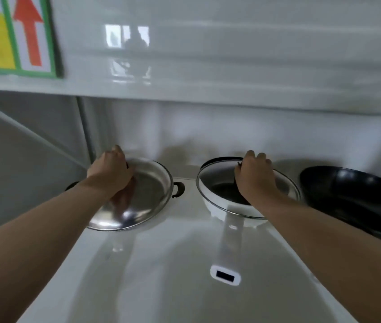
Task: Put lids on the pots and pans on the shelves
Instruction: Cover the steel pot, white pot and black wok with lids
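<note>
On the white shelf [166,264], my left hand [110,169] grips the knob of a shiny steel lid [147,194] that lies over a pot whose dark side handle [178,189] sticks out at the right. My right hand [254,176] holds the knob of a glass lid [215,176] with a metal rim, tilted over a white pan [222,209] with a dark inside. The pan's long white handle [228,252] points toward me. The knobs themselves are hidden by my fingers.
A black wok or frying pan [352,194] without a lid leans at the right end of the shelf. Another white shelf [185,85] runs overhead. A green-framed sign [14,36] with a red arrow hangs at upper left.
</note>
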Motion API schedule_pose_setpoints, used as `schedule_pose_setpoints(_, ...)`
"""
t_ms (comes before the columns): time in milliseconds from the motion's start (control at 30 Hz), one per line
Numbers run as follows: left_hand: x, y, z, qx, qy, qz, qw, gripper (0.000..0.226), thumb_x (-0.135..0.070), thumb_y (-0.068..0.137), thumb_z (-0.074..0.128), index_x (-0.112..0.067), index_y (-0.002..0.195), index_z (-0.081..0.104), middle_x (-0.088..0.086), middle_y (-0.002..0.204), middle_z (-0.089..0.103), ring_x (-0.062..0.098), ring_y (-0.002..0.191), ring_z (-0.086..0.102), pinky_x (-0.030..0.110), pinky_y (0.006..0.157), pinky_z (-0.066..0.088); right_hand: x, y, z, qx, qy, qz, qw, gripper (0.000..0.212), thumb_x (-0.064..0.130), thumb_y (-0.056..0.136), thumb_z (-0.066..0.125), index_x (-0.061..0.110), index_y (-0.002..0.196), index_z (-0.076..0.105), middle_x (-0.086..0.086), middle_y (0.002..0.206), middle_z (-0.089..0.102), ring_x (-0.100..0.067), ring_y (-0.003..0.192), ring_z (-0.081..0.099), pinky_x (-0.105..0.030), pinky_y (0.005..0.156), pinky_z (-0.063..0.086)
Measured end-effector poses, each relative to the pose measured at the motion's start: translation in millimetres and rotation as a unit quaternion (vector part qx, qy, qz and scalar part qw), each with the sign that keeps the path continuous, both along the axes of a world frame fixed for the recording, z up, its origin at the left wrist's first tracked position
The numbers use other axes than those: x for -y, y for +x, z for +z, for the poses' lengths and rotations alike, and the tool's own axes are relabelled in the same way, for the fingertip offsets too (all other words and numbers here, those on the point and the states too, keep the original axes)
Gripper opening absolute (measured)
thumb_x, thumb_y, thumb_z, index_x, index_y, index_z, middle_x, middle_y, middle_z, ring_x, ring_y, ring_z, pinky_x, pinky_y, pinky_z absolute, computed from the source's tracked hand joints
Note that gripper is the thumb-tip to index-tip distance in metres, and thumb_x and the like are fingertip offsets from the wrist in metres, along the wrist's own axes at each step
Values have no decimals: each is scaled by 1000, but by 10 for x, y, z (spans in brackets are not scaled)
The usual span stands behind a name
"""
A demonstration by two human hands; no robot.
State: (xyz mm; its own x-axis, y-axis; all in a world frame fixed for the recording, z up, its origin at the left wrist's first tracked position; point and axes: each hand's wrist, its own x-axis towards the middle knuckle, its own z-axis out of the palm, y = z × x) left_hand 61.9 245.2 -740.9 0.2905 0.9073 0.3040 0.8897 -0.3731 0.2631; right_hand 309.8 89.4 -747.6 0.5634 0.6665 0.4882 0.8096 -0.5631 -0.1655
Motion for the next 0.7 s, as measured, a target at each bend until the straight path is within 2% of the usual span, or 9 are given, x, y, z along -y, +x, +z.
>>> schedule_pose_setpoints(267, -228, 116, -216, -14, -29, 0, 999, 49, -32, 95, 53, 4, 125, 38, 29, 128, 49, 47, 119, 49, 48, 94, 43, -220, 185, -146, 7, 6, -2, 1000, 35, 27, 99, 46, 0, 122, 46, -23, 118, 54, -35, 107, 52, -38, 90, 44)
schedule_pose_setpoints(467, -282, 209, -281, -34, -38, 2, 999, 46, -29, 98, 49, 4, 128, 37, 29, 131, 47, 46, 123, 45, 47, 100, 39, -266, 276, -107, -8, -25, 4, 1000, 27, 13, 95, 50, -1, 118, 47, -22, 116, 53, -35, 108, 50, -38, 91, 44)
schedule_pose_setpoints(700, -407, 193, -304, -35, -28, 22, 999, 36, -22, 99, 45, 1, 126, 37, 27, 132, 44, 45, 126, 41, 50, 101, 38, -339, 377, -157, 4, -6, 24, 1000, 33, 28, 101, 41, 1, 119, 47, -21, 116, 55, -32, 106, 51, -37, 89, 44)
